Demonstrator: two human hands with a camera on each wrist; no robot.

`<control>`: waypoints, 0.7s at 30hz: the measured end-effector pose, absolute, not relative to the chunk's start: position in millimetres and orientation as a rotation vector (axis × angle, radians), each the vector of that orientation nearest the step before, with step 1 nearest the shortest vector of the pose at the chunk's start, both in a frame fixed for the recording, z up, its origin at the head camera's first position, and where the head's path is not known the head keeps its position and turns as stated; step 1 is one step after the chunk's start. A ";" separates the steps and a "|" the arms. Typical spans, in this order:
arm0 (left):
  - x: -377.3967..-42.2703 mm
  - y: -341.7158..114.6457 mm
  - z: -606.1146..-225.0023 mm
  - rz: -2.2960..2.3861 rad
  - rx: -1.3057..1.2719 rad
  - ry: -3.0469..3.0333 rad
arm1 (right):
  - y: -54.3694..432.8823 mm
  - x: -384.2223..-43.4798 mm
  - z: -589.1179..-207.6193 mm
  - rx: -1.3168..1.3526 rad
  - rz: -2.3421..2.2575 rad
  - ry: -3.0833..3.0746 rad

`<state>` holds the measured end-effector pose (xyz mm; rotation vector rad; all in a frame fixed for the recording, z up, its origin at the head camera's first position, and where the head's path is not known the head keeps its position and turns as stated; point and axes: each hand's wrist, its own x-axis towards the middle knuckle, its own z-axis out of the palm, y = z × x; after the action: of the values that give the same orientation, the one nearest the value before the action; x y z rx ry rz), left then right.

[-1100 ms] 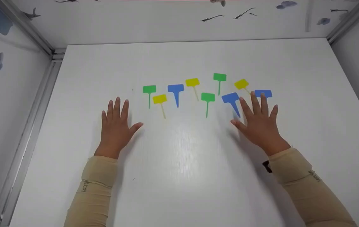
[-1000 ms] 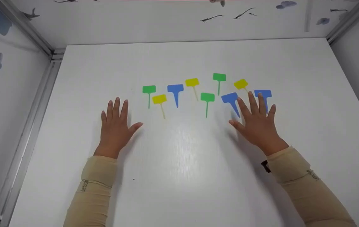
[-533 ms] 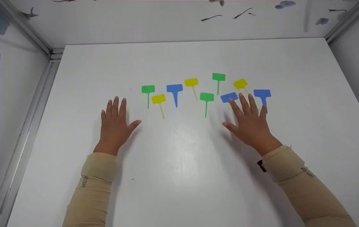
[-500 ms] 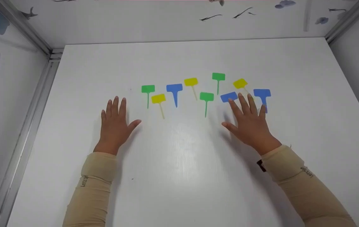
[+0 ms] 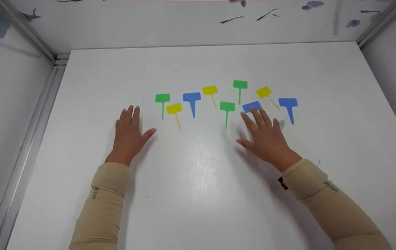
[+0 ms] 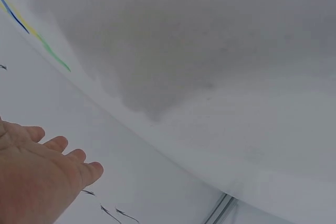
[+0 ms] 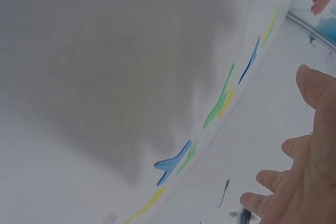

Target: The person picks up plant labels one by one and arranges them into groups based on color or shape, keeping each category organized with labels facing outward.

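T-shaped plant labels in green, yellow and blue lie scattered across the far middle of the white table. My right hand [image 5: 267, 140], fingers spread, hovers just in front of the right-hand group; its fingertips overlap a blue plant label [image 5: 250, 106], hiding its stem. Right of that hand are a yellow plant label [image 5: 264, 92] and another blue plant label [image 5: 288, 102]. My left hand [image 5: 128, 137] is spread left of the row, nearest the leftmost green plant label [image 5: 163, 98] and a yellow plant label [image 5: 174, 109]. Both hands hold nothing; the right wrist view shows the right palm [image 7: 299, 171] raised above the table.
More plant labels sit between the hands: a blue one [image 5: 191, 97], a yellow one [image 5: 210, 90] and two green ones [image 5: 227, 106] [image 5: 240, 84]. A small translucent scrap [image 5: 282, 123] lies beside the right hand. White walls stand behind and on both sides of the table [image 5: 198, 201].
My right hand has drifted left, uncovering the rightmost blue plant label and the yellow one's stem. The left hand's fingers have drawn closer together. The labels have stayed in place.
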<state>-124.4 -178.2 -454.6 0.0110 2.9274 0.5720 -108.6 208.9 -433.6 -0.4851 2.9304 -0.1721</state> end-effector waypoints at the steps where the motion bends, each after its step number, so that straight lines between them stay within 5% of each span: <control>1: -125.0 -178.3 -454.5 0.581 0.009 2.923 | 207.8 -108.8 -434.0 -0.494 -0.176 2.930; 21: -149.8 -179.6 -458.9 0.758 -0.051 2.852 | 188.9 -111.0 -434.9 -0.665 -0.222 2.933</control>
<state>-149.8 -179.6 -458.9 -0.0507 2.8515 0.7583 -111.0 188.9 -434.9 -0.6648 2.9334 -0.2222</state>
